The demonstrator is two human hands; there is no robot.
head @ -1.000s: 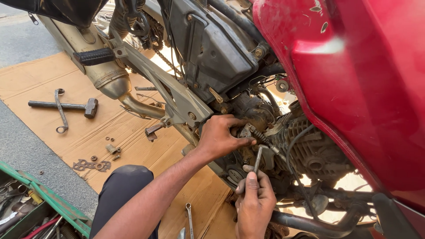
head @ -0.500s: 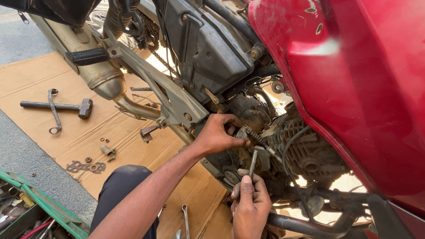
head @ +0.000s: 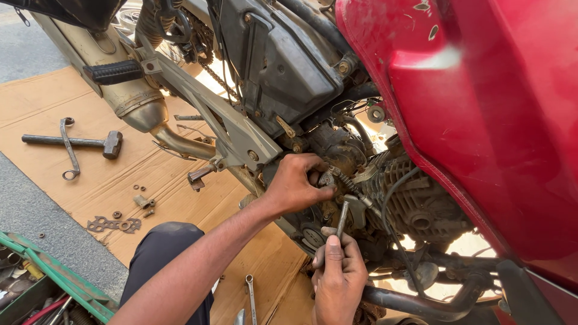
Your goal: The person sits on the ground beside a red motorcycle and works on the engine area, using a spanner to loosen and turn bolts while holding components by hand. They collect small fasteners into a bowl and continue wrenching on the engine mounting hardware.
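Cardboard [head: 90, 174] covers the ground beneath the motorcycle engine [head: 415, 198]. Left hand [head: 298, 183] fingers pinch a small fitting on it. Right hand [head: 338, 280], just below, grips a slim metal tool [head: 342, 218], its axis upright, tip nearly touching the fitting.

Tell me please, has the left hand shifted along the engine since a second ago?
No. The left hand still grips the same spot by the spring on the engine; only the camera view drifted.

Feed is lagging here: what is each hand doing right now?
Left hand: closed around a fitting on the engine.
Right hand: closed, holding a slim metal tool.
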